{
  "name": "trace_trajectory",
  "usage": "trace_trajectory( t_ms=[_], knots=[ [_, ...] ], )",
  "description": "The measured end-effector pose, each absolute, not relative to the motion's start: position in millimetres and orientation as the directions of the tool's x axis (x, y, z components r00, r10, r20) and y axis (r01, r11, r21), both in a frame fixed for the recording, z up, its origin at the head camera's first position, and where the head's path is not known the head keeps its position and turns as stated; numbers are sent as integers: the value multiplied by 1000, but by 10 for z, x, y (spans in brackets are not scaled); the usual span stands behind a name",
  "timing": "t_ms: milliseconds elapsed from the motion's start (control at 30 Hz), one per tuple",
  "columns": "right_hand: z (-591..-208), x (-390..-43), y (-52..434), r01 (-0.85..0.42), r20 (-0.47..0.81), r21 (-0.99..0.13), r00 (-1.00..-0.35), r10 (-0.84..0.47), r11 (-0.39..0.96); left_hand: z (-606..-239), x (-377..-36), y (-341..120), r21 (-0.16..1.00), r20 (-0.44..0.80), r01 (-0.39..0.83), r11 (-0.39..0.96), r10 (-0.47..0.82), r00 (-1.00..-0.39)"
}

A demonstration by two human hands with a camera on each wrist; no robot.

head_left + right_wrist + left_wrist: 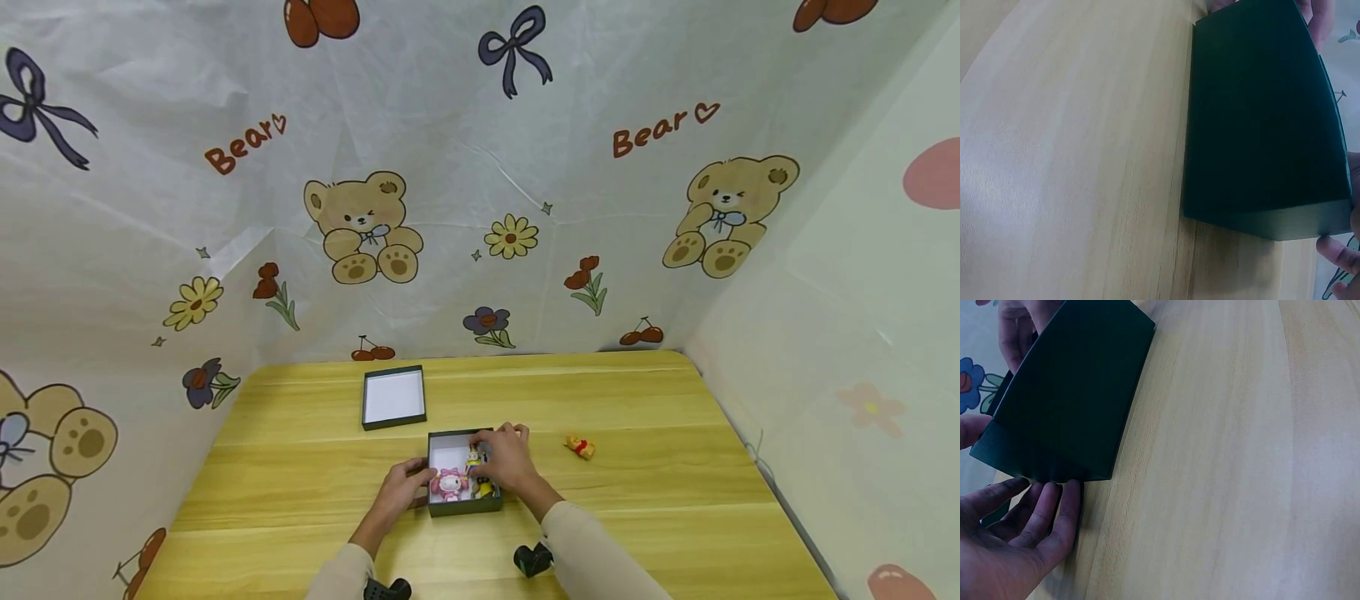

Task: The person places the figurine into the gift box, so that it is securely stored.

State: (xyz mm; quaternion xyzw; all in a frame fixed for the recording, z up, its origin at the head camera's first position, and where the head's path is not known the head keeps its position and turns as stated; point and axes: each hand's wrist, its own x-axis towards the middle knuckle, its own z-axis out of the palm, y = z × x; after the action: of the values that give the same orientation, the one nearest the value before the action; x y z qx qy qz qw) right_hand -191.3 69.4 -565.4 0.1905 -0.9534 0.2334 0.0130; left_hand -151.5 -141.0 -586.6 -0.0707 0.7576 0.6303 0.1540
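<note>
A dark green open box with a white inside lies on the table. My left hand holds its left side, thumb at the rim and fingertips against the outer wall, as the left wrist view also shows. My right hand reaches over the right rim, thumb and forefinger about a small yellow-and-blue figurine inside. A pink figurine lies in the box's front left, and a yellow-and-dark figurine at front right. The right wrist view shows the box's outer wall, which hides the figurines.
Behind the box, to the left, lies a dark-rimmed lid with its white inside up. An orange bear figurine in red lies right of the box on the wooden table. A bear-print cloth hangs behind.
</note>
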Motion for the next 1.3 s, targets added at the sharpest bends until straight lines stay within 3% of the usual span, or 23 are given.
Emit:
trace_trajectory(
  t_ms=[767, 1033, 1300],
  knots=[
    [-5563, -1947, 636, -387, 35, -297, -918, -396, 873, -5879, -1540, -1413, 937, -327, -310, 160, 92, -940],
    [-5582, -1917, 619, -423, 67, -239, -905, -420, 874, -5865, -1524, -1409, 936, -330, -313, 160, 94, -939],
    [-5551, -1923, 635, -446, 70, -259, -893, -444, 857, -5882, -1522, -1415, 936, -327, -309, 166, 94, -940]
  ],
)
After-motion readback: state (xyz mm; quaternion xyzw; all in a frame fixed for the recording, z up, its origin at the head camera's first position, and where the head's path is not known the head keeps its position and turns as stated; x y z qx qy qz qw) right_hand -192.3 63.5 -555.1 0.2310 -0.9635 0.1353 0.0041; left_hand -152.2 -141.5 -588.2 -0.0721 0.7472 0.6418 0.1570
